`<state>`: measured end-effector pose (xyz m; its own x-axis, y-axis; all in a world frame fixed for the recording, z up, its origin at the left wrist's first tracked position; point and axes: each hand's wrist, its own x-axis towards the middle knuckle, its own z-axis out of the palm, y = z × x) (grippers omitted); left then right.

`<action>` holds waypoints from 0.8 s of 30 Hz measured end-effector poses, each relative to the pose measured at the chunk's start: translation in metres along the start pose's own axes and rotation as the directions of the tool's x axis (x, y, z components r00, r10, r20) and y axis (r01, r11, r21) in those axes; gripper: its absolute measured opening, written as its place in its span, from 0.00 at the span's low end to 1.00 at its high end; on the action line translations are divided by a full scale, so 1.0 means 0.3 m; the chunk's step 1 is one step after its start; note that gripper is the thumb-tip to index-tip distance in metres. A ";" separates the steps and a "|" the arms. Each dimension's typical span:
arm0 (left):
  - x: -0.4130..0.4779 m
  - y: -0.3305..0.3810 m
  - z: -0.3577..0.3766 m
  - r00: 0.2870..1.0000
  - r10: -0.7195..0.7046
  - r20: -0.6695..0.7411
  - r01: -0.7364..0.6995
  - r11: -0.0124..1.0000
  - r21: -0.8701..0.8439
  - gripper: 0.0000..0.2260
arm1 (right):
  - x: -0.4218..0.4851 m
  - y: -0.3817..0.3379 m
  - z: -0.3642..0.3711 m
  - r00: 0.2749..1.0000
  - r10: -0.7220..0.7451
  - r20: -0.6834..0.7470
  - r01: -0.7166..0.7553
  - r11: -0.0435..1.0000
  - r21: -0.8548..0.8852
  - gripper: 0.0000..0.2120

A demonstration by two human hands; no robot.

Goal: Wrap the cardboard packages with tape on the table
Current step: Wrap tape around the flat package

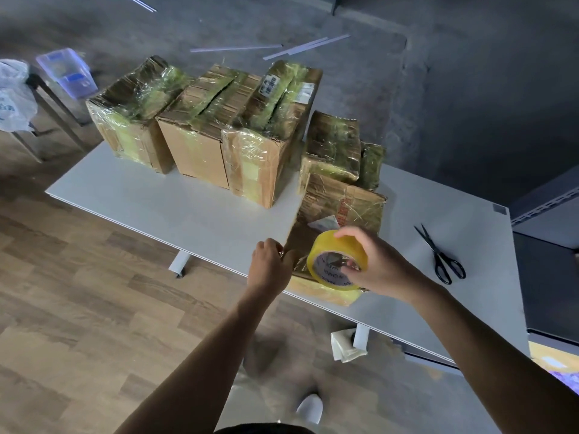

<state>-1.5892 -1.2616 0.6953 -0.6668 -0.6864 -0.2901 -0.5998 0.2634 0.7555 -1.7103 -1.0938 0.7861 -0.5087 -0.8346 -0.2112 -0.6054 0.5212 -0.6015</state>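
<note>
A cardboard package (340, 203) lies at the near edge of the white table (188, 208), partly covered in yellowish tape. My right hand (372, 261) grips a yellow tape roll (332, 261) over the package's near end, fingers round its rim and thumb in the core. My left hand (271, 266) pinches the package's left near corner, where shiny tape shows. A smaller wrapped package (336, 145) rests on the package's far end. Three larger taped boxes (206, 133) stand in a row at the back left of the table.
Black scissors (440, 256) lie on the table to the right of my right hand. A clear plastic bin (67, 72) and a white bag (14, 95) sit by a stand at the far left. Folded paper (346, 346) lies on the floor under the table.
</note>
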 end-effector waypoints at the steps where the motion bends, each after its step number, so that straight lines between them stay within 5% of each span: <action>1: -0.007 0.003 0.004 1.000 0.006 -0.003 -0.006 1.000 0.018 0.17 | -0.011 0.020 0.003 1.000 0.014 -0.011 -0.013 0.999 0.052 0.25; 4: -0.017 0.012 0.017 1.000 0.023 0.003 -0.023 0.998 0.054 0.19 | -0.009 0.038 0.007 1.000 -0.006 -0.004 0.006 0.997 0.080 0.26; 12: -0.013 0.027 0.035 0.999 -0.015 -0.038 0.019 0.994 0.105 0.17 | -0.041 0.051 -0.101 0.983 -0.122 0.138 0.178 0.826 -0.534 0.25; 16: -0.005 0.031 0.030 1.000 -0.024 -0.004 0.025 0.990 0.137 0.18 | -0.070 0.076 -0.123 0.974 -0.141 0.179 0.223 0.740 -0.634 0.21; 19: 0.001 0.047 0.023 0.999 -0.037 0.013 0.034 0.985 0.168 0.18 | -0.066 0.075 -0.129 0.980 -0.121 0.155 0.189 0.797 -0.573 0.24; 22: -0.010 0.075 0.033 0.999 -0.034 0.000 0.033 0.972 0.232 0.18 | -0.095 0.099 -0.114 0.993 -0.117 0.026 0.119 0.964 -0.236 0.29; 24: -0.021 0.085 0.043 0.999 -0.040 -0.018 0.043 0.964 0.261 0.18 | -0.129 0.127 -0.107 0.986 -0.163 -0.028 0.159 0.981 -0.111 0.27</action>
<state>-1.6059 -1.2419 0.7088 -0.6342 -0.7085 -0.3095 -0.7226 0.4009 0.5631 -1.7332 -1.0358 0.7960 -0.4197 -0.9033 -0.0886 -0.7431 0.3981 -0.5379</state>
